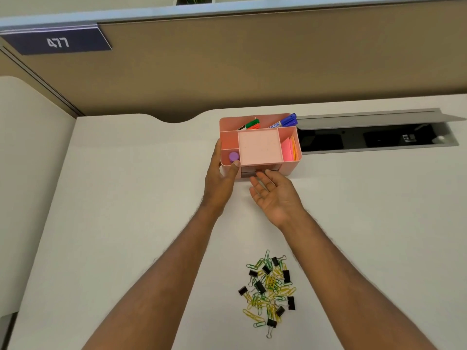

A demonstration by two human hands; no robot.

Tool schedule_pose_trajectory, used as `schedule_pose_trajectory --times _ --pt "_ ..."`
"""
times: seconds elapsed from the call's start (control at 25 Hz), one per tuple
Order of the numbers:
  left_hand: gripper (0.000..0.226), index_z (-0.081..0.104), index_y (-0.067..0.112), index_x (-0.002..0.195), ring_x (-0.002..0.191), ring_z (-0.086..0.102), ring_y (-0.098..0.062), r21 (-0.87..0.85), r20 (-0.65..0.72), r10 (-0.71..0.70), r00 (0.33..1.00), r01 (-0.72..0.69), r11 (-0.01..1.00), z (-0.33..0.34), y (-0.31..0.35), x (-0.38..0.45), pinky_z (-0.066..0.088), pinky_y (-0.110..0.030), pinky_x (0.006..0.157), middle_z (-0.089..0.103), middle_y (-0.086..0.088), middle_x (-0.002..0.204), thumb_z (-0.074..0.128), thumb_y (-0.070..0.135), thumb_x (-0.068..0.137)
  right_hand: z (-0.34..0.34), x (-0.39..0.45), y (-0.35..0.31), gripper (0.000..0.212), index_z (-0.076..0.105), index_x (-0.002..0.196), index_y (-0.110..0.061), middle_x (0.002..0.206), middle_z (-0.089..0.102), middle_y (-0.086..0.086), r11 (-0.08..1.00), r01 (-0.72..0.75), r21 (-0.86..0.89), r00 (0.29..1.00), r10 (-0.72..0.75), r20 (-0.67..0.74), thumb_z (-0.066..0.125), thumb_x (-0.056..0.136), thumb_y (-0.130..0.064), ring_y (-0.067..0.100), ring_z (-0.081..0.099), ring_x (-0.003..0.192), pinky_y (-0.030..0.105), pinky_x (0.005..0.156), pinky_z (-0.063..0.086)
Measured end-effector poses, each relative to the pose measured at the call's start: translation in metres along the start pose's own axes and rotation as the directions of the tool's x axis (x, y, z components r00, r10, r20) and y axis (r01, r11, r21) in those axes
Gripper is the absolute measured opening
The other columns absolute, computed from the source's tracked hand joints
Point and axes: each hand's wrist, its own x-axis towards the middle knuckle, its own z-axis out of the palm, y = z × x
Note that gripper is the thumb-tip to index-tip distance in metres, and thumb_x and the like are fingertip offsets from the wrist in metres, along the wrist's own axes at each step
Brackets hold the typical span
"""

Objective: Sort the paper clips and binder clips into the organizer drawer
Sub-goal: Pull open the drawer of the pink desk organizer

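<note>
Head view: at frame centre the left hand (222, 173) clasps the left end of the pink plastic desk organizer (290, 164), thumb on its rim. The right hand (271, 195), palm up with fingers spread and empty, reaches the shut grey drawer (255, 170) just above its fingertips. The heap of green and yellow paper clips (269, 284) and black binder clips (286, 275) lies at lower centre, between the forearms, well apart from both hands.

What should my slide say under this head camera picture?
Left hand steadies pink organizer; right hand reaches its drawer; clips wait.

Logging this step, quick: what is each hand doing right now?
Left hand: wrapped around the left end of the pink organizer, steadying it.
Right hand: open, palm up, empty, fingertips at the drawer front.
</note>
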Motion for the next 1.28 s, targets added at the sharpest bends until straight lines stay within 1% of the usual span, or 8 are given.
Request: schedule_pose_trajectory --times 0.24,0.36,0.48,0.84,1.0,1.12,1.2,1.28 --pt "0.066 0.025 0.043 0.154 0.123 0.048 0.004 -0.008 -0.001 -0.002 1.000 0.002 1.000 -0.001 0.003 0.000 0.045 -0.013 0.090 0.041 0.016 0.154 0.060 0.046 0.098 0.002 0.003 0.004 0.015 0.066 0.108 -0.014 0.107 0.068 0.002 0.999 0.027 0.042 0.999 -0.026 -0.030 0.067 0.095 -0.021 0.016 0.068 0.100 0.029 0.084 0.052" --pt "0.069 0.023 0.040 0.156 0.133 0.043 -0.004 -0.012 -0.003 -0.012 1.000 0.012 1.000 -0.001 0.002 0.000 0.047 -0.026 0.098 0.040 0.012 0.156 0.059 0.046 0.098 0.002 -0.001 0.008 0.017 0.067 0.103 -0.017 0.097 0.066 0.000 0.998 0.028 0.052 0.999 -0.026 -0.047 0.073 0.091 -0.027 0.015 0.064 0.085 0.026 0.071 0.051" --pt "0.069 0.022 0.039 0.157 0.134 0.042 -0.005 -0.017 0.001 -0.006 1.000 0.006 1.000 -0.001 0.001 0.001 0.047 -0.029 0.100 0.039 0.011 0.157 0.059 0.046 0.098 -0.007 -0.006 0.018 0.017 0.068 0.097 -0.018 0.093 0.065 -0.001 0.999 0.022 0.032 0.997 -0.020 -0.072 0.075 0.090 -0.032 0.013 0.061 0.077 0.025 0.064 0.050" --pt "0.070 0.021 0.038 0.157 0.134 0.041 -0.004 0.003 0.011 -0.022 1.000 0.022 1.000 -0.001 -0.002 0.002 0.046 -0.027 0.098 0.038 0.010 0.158 0.057 0.048 0.098 -0.023 -0.015 0.028 0.033 0.065 0.122 -0.015 0.100 0.068 -0.004 0.998 0.014 -0.059 0.998 -0.018 -0.060 0.070 0.094 -0.033 0.011 0.063 0.087 0.024 0.067 0.048" --pt "0.071 0.012 0.037 0.159 0.134 0.041 -0.005 0.137 -0.011 0.014 1.000 -0.012 0.991 -0.002 -0.002 -0.004 0.043 -0.022 0.097 0.035 0.009 0.160 0.051 0.052 0.101 -0.037 -0.025 0.025 0.042 0.062 0.130 -0.017 0.112 0.068 -0.004 0.976 0.060 -0.210 0.997 -0.070 -0.042 0.070 0.094 -0.037 0.014 0.066 0.098 0.026 0.075 0.054" --pt "0.073 0.012 0.034 0.159 0.141 0.042 -0.020 0.208 -0.096 -0.043 0.994 0.062 0.976 -0.004 -0.023 -0.034 0.043 -0.040 0.110 0.034 0.001 0.161 0.051 0.051 0.100 -0.072 -0.045 0.030 0.037 0.055 0.131 -0.025 0.118 0.067 -0.005 0.787 0.181 -0.590 0.966 -0.255 -0.044 0.067 0.097 -0.032 0.015 0.069 0.101 0.029 0.080 0.054" --pt "0.061 0.031 0.022 0.155 0.129 0.050 -0.022 0.251 -0.148 -0.037 0.988 0.074 0.965 -0.004 -0.045 -0.074 0.048 -0.045 0.106 0.046 -0.004 0.148 0.056 0.035 0.102 -0.101 -0.064 0.038 0.026 0.059 0.123 -0.029 0.113 0.067 -0.007 0.623 0.252 -0.741 0.923 -0.386 -0.011 0.066 0.097 -0.027 0.015 0.068 0.102 0.029 0.081 0.053" --pt "0.045 0.050 0.015 0.142 0.118 0.053 -0.022 0.318 -0.111 0.024 0.994 0.013 0.948 -0.005 -0.067 -0.121 0.051 -0.047 0.098 0.053 -0.003 0.134 0.059 0.018 0.099 -0.128 -0.085 0.050 0.019 0.062 0.113 -0.031 0.108 0.065 -0.010 0.435 0.299 -0.849 0.883 -0.464 0.073 0.066 0.096 -0.024 0.008 0.064 0.098 0.025 0.080 0.053"
